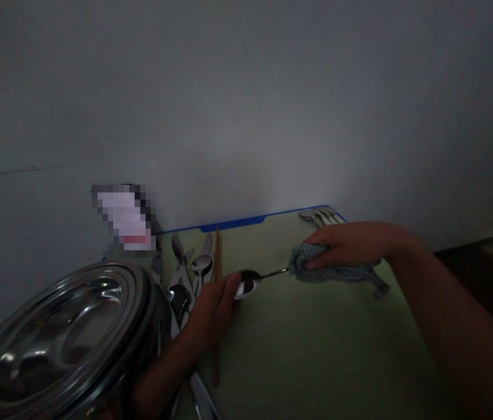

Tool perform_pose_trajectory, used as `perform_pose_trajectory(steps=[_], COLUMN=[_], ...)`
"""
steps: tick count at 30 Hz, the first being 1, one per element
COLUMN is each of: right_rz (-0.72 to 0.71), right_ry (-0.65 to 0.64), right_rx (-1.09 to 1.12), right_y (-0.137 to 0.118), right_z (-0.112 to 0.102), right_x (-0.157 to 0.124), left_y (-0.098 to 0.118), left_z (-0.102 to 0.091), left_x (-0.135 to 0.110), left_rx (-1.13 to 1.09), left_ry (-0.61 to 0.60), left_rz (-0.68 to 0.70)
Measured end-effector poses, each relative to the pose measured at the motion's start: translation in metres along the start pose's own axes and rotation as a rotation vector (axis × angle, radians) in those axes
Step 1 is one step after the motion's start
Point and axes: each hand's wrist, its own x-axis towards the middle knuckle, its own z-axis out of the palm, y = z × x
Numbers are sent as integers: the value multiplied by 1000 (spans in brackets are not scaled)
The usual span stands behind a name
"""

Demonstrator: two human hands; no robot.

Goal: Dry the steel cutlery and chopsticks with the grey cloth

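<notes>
My left hand [216, 312] is closed on the bowl end of a metal spoon [250, 282], holding it above the table. Folded around the spoon's handle is a dark checked cloth [338, 273], pinched in my right hand [345, 245]. The handle's far end is hidden inside the cloth. Left of my left hand lies a loose pile of cutlery [202, 265], with spoons and knives overlapping. A pair of brown chopsticks [217, 251] lies lengthwise beside the pile, partly hidden by my left hand. Behind my right hand, several spoons [316, 217] lie side by side.
A large shiny steel pot or bowl [136, 286] fills the lower left. A phone-like object with a blurred screen [126, 216] leans against the grey wall [246, 116]. The pale green tabletop [299, 350] has a blue edge [233, 223] along the wall.
</notes>
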Motion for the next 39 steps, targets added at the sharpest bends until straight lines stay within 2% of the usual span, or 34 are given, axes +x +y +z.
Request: perform_pose_trajectory(steps=[3,6,9,13,16,22,29,34,39], right_rz=[104,114,114,77,67,90,108,135,64], right_ry=[83,138,96,-10,-2,53,37,-12,-34], right_rx=[64,108,64,21,9,-119,-140,-133,-163], right_y=[8,10,3,-8,-11,-14,-22,-21,-25], right_z=[-8,-8,-4,1,1,-4,-9,-9,-3], right_x=[-13,-15,-10,-4,-4,-10,-19,-21,-13], left_y=[0,-3,-8,-10,-10,-11,-12,-14,-11], left_z=[0,1,1,0,-2,-3,-1,2,5], left_x=[-1,-1,-2,-5,-7,-2,0,2,0], left_rx=[-49,-136,-175,-107,-115,-230,-202,-157,-101], left_ry=[8,8,-5,-55,-64,-111,-39,-23,23], left_rz=[-50,-61,8,166,269,109,248,251,301])
